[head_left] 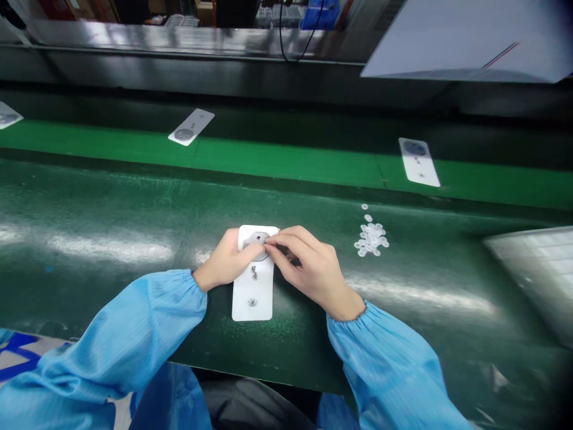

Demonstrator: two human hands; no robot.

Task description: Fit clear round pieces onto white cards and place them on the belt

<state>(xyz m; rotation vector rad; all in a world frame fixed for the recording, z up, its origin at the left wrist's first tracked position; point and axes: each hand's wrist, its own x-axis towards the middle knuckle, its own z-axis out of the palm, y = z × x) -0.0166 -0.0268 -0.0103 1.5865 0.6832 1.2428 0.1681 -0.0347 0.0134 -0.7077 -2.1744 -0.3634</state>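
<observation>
In the head view, the person's left hand [228, 257] grips a white card [252, 289] by its left edge, thumb laid over the gray octagonal piece [256, 246] near the card's far end and the other fingers hidden beneath or behind it. The right hand [313, 269] has its thumb and forefinger brought together at the tips on the right side of that octagonal piece, the remaining fingers curled; whether anything small is pinched between those tips cannot be told. Dark characters and a small round mark are printed on the card, nearer the person than the fingertips. Beyond the fingers, among goods in the background, stand a blue bin [320, 14] and, farther left, a cardboard box [83, 9]; their contents cannot be made out. To the right of the fingers, a loose cluster of small translucent discs [371, 239] lies on the green worktop [111, 215], and a pale, blurred ribbed object [546, 263] sits at the far right. Past the worktop runs a brighter green strip [286, 162] carrying similar cards: one at the far left [8, 116], one ahead and left of the fingers [191, 126], one ahead and right [419, 167]. A white panel [465, 42] overhangs at upper right, and a black cable [283, 48] loops down beyond the hands.
</observation>
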